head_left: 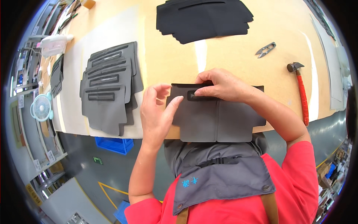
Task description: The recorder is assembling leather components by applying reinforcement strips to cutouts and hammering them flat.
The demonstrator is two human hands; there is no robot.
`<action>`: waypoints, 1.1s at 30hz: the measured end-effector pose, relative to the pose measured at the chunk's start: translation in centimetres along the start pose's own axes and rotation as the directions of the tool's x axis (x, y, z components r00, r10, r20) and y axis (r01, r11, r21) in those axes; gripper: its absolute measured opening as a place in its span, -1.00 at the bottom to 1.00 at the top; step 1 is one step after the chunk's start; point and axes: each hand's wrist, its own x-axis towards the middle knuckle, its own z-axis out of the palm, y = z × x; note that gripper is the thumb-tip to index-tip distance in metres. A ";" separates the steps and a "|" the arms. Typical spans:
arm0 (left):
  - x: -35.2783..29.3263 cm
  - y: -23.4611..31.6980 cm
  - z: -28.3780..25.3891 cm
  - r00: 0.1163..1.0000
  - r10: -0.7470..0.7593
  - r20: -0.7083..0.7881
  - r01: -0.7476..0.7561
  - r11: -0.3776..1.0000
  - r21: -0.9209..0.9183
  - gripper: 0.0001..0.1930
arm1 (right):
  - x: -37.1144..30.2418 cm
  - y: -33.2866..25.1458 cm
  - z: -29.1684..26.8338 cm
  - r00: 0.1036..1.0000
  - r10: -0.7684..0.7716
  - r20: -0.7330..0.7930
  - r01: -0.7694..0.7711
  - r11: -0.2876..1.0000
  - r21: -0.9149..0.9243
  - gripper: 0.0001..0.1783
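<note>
A dark grey cut leather piece (218,119) lies flat at the near edge of the wooden table (175,56). It has a narrow rectangular slot with a black frame (201,96) near its top. My right hand (220,86) presses its fingertips on that black frame. My left hand (158,112) rests beside the piece's left edge, fingers apart, thumb touching the edge.
A fanned stack of similar grey pieces (110,86) lies on a white sheet at the left. A pile of black pieces (203,18) sits at the far side. Thread snips (265,49) and a red-handled hammer (301,91) lie to the right. A small fan (41,107) stands far left.
</note>
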 end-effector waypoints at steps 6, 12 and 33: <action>-1.7 1.1 2.3 0.969 -0.215 0.125 0.244 0.918 -0.313 -0.78 | 0.7 -0.9 0.2 0.988 0.099 0.119 -0.092 0.993 -0.068 -0.69; -2.0 1.0 2.6 0.969 -0.226 0.096 0.244 0.936 -0.252 -0.76 | 0.9 -1.6 0.0 0.963 0.150 0.222 -0.152 0.988 -0.010 -0.68; -0.5 1.1 3.0 0.964 -0.227 0.135 0.237 0.969 -0.062 -0.90 | -0.2 1.5 1.4 0.932 -0.329 -0.152 0.270 0.911 -0.312 -0.77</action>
